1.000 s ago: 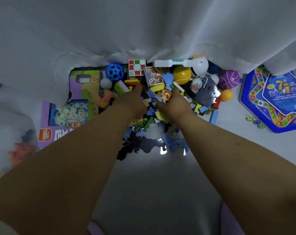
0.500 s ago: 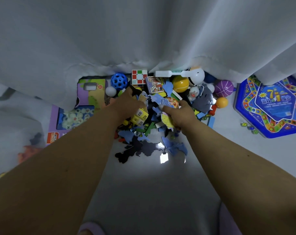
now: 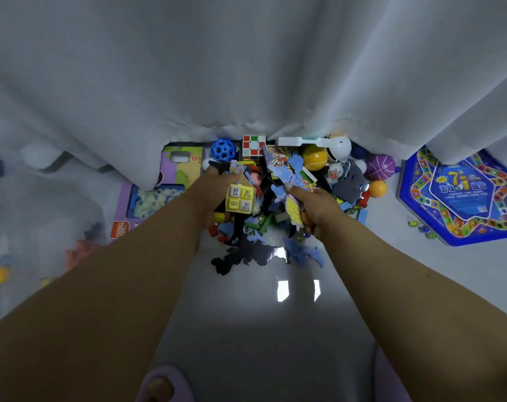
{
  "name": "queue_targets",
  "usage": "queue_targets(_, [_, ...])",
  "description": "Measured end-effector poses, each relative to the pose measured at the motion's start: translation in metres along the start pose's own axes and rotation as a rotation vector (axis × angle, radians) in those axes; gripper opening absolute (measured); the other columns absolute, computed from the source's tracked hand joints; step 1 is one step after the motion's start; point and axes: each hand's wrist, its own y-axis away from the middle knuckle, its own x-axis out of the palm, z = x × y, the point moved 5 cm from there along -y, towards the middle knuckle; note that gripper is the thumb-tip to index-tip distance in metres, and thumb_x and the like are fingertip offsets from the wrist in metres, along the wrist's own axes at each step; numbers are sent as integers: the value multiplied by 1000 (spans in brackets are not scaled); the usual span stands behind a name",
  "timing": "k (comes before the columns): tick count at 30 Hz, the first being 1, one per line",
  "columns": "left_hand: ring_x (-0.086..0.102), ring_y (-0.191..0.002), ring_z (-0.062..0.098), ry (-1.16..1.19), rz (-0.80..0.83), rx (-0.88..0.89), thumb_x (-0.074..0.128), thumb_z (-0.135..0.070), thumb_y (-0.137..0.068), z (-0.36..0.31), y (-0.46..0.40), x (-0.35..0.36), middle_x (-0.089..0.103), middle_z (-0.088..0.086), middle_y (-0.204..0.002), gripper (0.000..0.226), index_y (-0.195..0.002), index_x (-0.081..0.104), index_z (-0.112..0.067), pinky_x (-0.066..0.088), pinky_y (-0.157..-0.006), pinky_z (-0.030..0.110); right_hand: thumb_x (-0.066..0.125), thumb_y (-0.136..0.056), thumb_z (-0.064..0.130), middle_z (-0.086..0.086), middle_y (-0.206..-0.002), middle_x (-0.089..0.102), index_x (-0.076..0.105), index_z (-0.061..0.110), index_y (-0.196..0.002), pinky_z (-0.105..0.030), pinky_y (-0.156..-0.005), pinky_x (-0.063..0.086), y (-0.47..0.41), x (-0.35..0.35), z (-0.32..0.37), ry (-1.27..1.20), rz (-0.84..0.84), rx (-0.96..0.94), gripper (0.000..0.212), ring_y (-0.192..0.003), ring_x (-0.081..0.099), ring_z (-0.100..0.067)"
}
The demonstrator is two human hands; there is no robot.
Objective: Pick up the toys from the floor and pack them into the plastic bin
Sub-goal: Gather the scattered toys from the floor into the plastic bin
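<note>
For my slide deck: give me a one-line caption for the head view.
Both hands scoop toys from a floor pile: left hand grips a yellow cube, right hand holds foam pieces.

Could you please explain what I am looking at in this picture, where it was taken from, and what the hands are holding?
There is no machine here: a person wears a camera on the head, looking down at their own two bare arms. The picture shows a pale floor with a heap of toys at the foot of a white curtain. The left hand holds a yellow cube along with some flat foam pieces. The right hand has its grip on a handful of small pieces, one a yellow cut-out. Around the heap lie a blue ball with holes, a puzzle cube, a purple ball and a blue board game box. The job is packing toys into a bin.
</note>
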Motion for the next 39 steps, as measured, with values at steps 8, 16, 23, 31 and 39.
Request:
queue_targets(8, [62, -48, 16, 320, 52, -83, 49, -43, -95, -28, 40, -22, 68, 9, -75, 36, -98, 63, -10, 35, -33, 12, 68, -79, 49, 3, -36, 24, 42, 23, -63, -18, -36, 21, 47, 30, 26, -90, 182, 22, 41, -34, 18, -13])
queue_targets(16, [62, -71, 19, 247, -50, 23, 47, -41, -95, -100, 137, -122, 69, 6, -78, 33, -77, 62, -17, 27, -31, 11, 67, -81, 48, -7, -52, 41, 47, 21, -61, -16, -37, 22, 127, 136, 77, -30, 466, -138, 39, -41, 30, -18])
queue_targets(23, [69, -59, 17, 366, -278, 47, 44, -38, -97, -59, 239, -251, 70, 7, -74, 34, -78, 62, -17, 26, -31, 9, 65, -84, 41, 0, -36, 39, 43, 19, -54, -14, -37, 27, 213, 255, 63, 152, 650, -166, 43, -26, 32, -11])
queue_targets(31, [69, -54, 19, 504, -495, -144, 39, -41, -99, 50, 265, -325, 71, 7, -68, 39, -87, 61, -11, 31, -30, 8, 71, -79, 40, -2, -40, 36, 46, 15, -65, -16, -42, 35, 252, 338, -7, 340, 670, -47, 38, -34, 33, -13])
queue_targets(39, [63, -75, 34, 545, -594, -191, 49, -42, -95, 69, 262, -336, 56, 17, -106, 35, -104, 57, -9, 55, -62, 36, 58, -75, 64, -6, -101, 53, 44, 14, -121, -36, -90, 46, 255, 367, -27, 205, 745, 46, 69, -85, 57, -18])
